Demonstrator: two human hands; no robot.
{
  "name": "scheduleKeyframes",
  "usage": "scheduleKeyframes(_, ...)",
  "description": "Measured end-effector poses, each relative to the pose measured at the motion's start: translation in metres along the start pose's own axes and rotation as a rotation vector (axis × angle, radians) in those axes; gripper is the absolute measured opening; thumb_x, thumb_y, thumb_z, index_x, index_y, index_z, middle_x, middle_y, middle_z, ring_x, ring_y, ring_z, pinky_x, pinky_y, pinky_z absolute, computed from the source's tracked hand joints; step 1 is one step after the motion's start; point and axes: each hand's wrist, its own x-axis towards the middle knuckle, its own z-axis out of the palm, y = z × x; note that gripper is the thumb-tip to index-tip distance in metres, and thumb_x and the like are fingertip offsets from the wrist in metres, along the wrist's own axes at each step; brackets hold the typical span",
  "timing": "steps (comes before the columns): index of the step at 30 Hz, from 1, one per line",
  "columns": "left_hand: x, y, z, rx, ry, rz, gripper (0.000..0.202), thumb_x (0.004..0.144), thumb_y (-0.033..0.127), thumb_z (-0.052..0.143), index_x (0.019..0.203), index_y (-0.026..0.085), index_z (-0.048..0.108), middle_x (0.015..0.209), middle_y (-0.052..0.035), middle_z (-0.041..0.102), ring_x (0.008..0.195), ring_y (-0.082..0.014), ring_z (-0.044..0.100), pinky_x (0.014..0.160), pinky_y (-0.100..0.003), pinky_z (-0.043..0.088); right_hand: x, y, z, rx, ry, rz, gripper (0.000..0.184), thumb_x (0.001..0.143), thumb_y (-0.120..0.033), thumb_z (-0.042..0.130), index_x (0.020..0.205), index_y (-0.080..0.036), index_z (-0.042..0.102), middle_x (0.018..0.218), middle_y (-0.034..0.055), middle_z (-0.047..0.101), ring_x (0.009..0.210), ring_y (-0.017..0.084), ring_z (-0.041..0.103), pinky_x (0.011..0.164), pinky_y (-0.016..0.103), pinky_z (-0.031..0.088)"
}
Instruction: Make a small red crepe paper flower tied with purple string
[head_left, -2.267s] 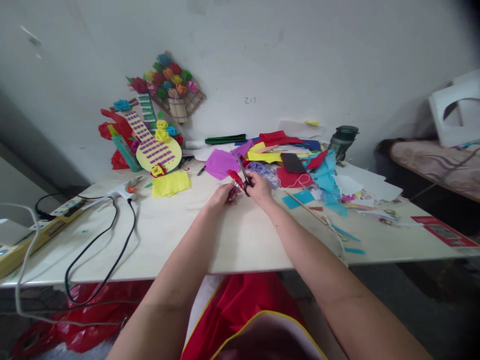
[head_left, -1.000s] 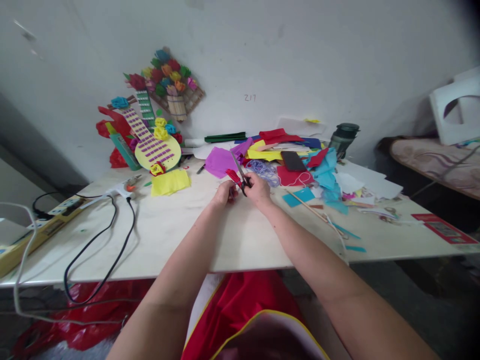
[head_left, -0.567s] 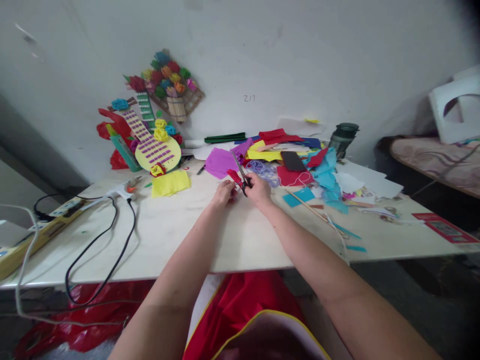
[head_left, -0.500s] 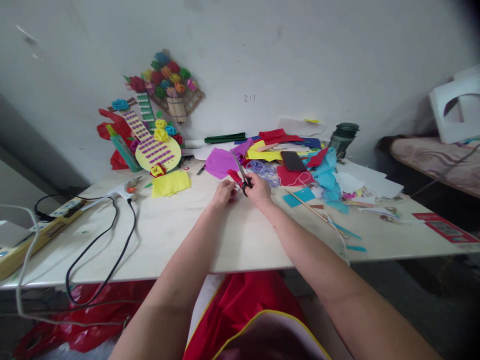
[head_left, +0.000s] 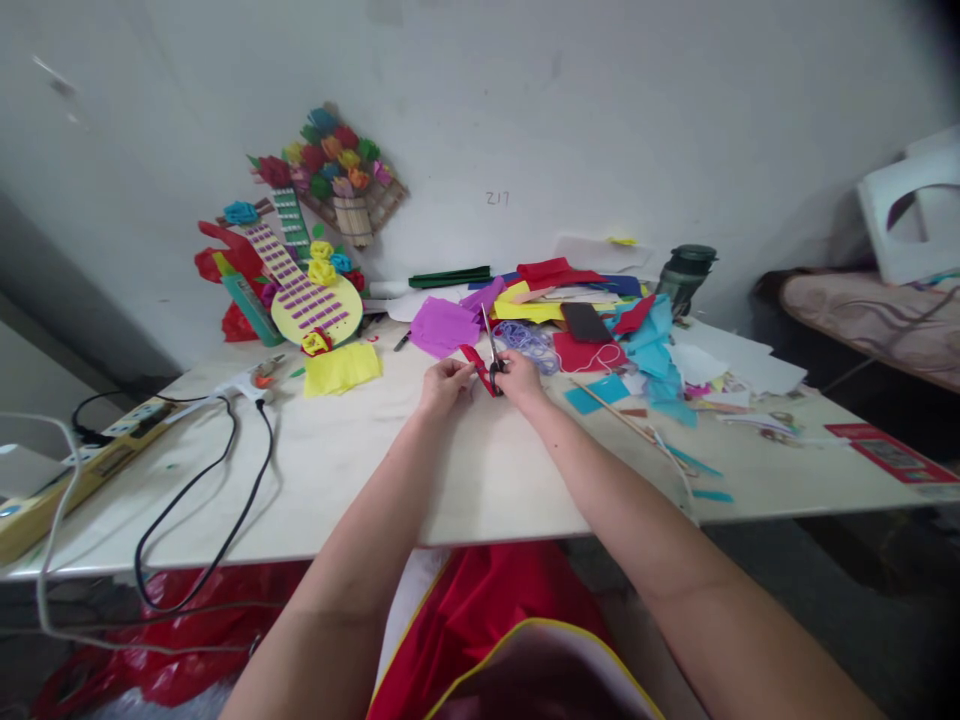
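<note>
My left hand [head_left: 448,385] is closed in a pinch on a small red strip [head_left: 475,362], crepe paper by its look. The fingers of my right hand [head_left: 519,378] are wrapped round the black handles of a pair of scissors [head_left: 493,345], whose blades point up and away from me. The strip's upper part lies just left of the scissors, and its lower end meets the handles; whether the two touch is unclear. Beyond my hands lies purple paper [head_left: 442,328]. Bluish string [head_left: 529,342] is bundled to the right of the scissors.
Yellow paper [head_left: 343,368] lies left of my hands. At the left are a hot glue gun [head_left: 247,384], its cord and a power strip [head_left: 97,455]. A paper-flower guitar [head_left: 315,308] leans on the wall. At right are blue paper [head_left: 598,394], sticks [head_left: 630,424] and a dark bottle [head_left: 686,278].
The scissors have turned more upright, and the red strip now tilts up to the left, showing more of its length. My left hand has shifted slightly left.
</note>
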Motion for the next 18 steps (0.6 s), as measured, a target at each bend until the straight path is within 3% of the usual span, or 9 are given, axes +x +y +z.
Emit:
scheduleKeyframes(9, 0.003, -0.004, -0.005, -0.205, -0.109, -0.069, 0.036, 0.065, 0.044, 0.068, 0.067, 0.015, 0.046, 0.064, -0.0019, 0.064, 0.03, -0.0017, 0.035, 0.029, -0.019, 0.017, 0.002, 0.005, 0.004, 0.074, -0.07, 0.016, 0.03, 0.059, -0.02, 0.063, 0.089, -0.019, 0.062, 0.062, -0.0035, 0.063, 0.059, 0.013, 0.057, 0.06, 0.025, 0.047)
scheduleKeyframes(13, 0.004, -0.005, -0.005, -0.325, -0.125, -0.086, 0.033, 0.066, 0.04, 0.069, 0.071, 0.014, 0.048, 0.064, -0.0011, 0.062, 0.035, -0.0032, 0.043, 0.03, -0.018, 0.018, 0.0, 0.0, 0.004, 0.194, -0.099, 0.069, 0.031, 0.056, -0.018, 0.063, 0.087, -0.019, 0.062, 0.059, -0.0045, 0.062, 0.055, 0.012, 0.056, 0.057, 0.025, 0.047)
scheduleKeyframes(18, 0.003, -0.004, -0.006, -0.415, -0.176, -0.112, 0.029, 0.066, 0.034, 0.07, 0.072, 0.014, 0.049, 0.058, 0.0009, 0.056, 0.048, -0.0069, 0.054, 0.037, -0.016, 0.029, -0.006, -0.014, 0.0, 0.365, -0.121, 0.203, 0.033, 0.054, -0.016, 0.064, 0.087, -0.017, 0.061, 0.058, -0.0048, 0.06, 0.049, 0.011, 0.054, 0.049, 0.023, 0.046)
